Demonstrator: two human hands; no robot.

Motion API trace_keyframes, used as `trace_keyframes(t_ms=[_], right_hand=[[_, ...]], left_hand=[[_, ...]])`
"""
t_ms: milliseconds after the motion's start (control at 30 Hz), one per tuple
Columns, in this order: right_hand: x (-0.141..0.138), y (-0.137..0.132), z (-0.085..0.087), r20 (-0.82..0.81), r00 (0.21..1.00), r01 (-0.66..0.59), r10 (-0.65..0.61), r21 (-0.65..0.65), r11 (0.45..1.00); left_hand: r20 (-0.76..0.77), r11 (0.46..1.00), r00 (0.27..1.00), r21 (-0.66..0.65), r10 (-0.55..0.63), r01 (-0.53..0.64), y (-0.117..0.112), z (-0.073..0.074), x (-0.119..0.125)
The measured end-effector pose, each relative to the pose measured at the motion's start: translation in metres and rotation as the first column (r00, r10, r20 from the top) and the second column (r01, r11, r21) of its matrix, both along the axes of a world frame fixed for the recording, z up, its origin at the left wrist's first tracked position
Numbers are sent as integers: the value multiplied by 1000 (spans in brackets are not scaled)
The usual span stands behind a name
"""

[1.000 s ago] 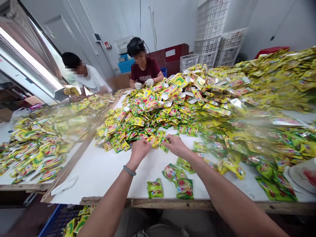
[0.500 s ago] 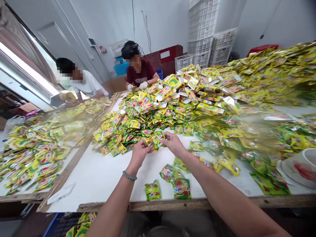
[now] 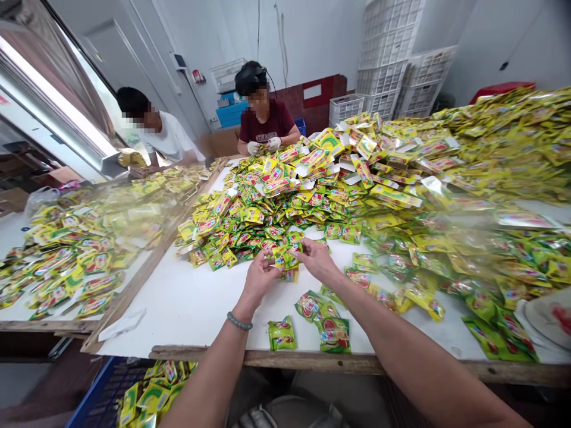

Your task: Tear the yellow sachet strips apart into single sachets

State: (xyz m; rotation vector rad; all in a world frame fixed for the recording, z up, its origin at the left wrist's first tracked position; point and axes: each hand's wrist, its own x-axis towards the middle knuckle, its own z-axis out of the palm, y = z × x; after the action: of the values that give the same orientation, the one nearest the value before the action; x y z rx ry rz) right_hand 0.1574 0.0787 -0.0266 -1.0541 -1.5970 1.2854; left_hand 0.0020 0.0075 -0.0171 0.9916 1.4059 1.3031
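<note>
My left hand (image 3: pixel 259 278) and my right hand (image 3: pixel 316 259) meet above the white table (image 3: pixel 178 306), both pinching a small bunch of green and yellow sachets (image 3: pixel 286 258) between them. The bunch hangs just in front of the near edge of a huge heap of the same sachets (image 3: pixel 312 190). A few filled green sachets (image 3: pixel 323 324) lie on the table below my hands, near the front edge.
Two other people sit at the far end, one in a dark red shirt (image 3: pixel 264 122) with white gloves, one in white (image 3: pixel 167 139). A second table (image 3: pixel 66 249) on the left holds more sachets. White crates (image 3: pixel 388 53) are stacked behind. A blue crate (image 3: pixel 116 392) with sachets stands below.
My hands have drawn the bunch of sachets a little out of the heap toward me and lifted it slightly. The camera has shifted a bit.
</note>
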Motion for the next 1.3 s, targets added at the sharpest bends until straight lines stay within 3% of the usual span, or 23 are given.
trace_keyframes(t_ms=[67,133,267,367,500,667,800,933,1100,1200,1300], right_hand=[[0,-2,4,15,1000,25,-26,20,999],[0,-5,7,38,999,35,-37,50,998],[-1,-9,10,149,986,53,-79,172,984],[3,-8,11,177,979,62,-103,221,973],[11,-1,15,48,992,116,-121,85,990],[6,-4,19,-235,967,53,-96,-180,982],[-6,-11,10,-122,978,157,-171,-112,981],[-11,-15,2,-50,972,227,-228,-27,974],[-8,-15,2,-43,998,40,-49,-201,979],[-2,-10,5,-38,998,-61,56,-149,987],[1,-9,6,-39,975,-221,218,-173,960]], left_hand=[[-118,997,992,75,44,-35,1,-2,0],[-123,990,991,136,54,-37,1,-1,1],[156,996,988,86,17,-30,0,3,5],[270,999,962,13,43,-48,0,4,6],[292,994,950,-39,107,-100,0,1,4],[335,995,937,-23,97,-95,0,0,7],[414,997,908,21,64,-80,0,0,12],[401,988,907,23,132,-154,3,-2,14],[373,983,912,-1,171,-184,6,-2,13],[364,987,921,27,138,-158,3,-1,13],[319,995,945,32,75,-89,0,3,11]])
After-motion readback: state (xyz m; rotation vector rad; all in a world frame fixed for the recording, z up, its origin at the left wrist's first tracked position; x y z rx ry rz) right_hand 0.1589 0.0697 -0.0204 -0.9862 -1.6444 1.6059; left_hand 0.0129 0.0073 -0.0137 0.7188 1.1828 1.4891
